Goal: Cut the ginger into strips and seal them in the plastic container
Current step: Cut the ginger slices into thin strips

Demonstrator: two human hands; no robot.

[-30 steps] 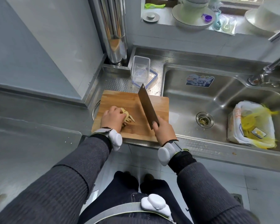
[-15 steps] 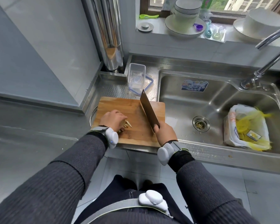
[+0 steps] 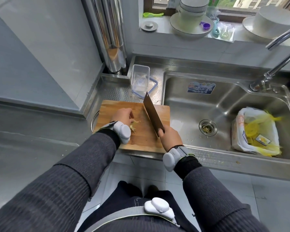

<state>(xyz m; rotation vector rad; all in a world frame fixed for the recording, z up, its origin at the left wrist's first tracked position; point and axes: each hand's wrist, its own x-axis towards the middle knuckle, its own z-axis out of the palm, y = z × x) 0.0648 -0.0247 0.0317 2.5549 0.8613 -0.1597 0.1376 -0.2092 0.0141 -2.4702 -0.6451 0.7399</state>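
Ginger [image 3: 135,124]: we see pale strips in a small, jumbled pile on the cutting board [image 3: 141,143]. They peek out at 4 o'clock from under the left hand and show no single long axis.
Left hand [image 3: 122,115]: the fingers are curled round the pile. The tips are hidden, so we cannot tell how tightly they grip.
Right hand [image 3: 170,137]: it is wrapped round the handle of the cleaver [image 3: 152,114], at 3 o'clock of the ginger and apart from it.
Blade axis: the handle is at 5 o'clock and the tip at 11 o'clock, reaching past the board's far edge. We cannot tell whether the edge touches the wood.
Key relation: the ginger lies at 9 o'clock of the blade with bare board between them. The left hand is much the nearer hand and rests on the pile.
Plastic container [image 3: 139,77]: it stands open and upright at 12 o'clock of the board, on its blue-rimmed lid [image 3: 154,85]. As far as we can see it is empty.
Step, as we judge it: we are bunching the strips, either for a last cut or to carry them to 12 o'clock. Filling and sealing are not yet done.
Risk: loose strips may scatter when the pile is lifted.
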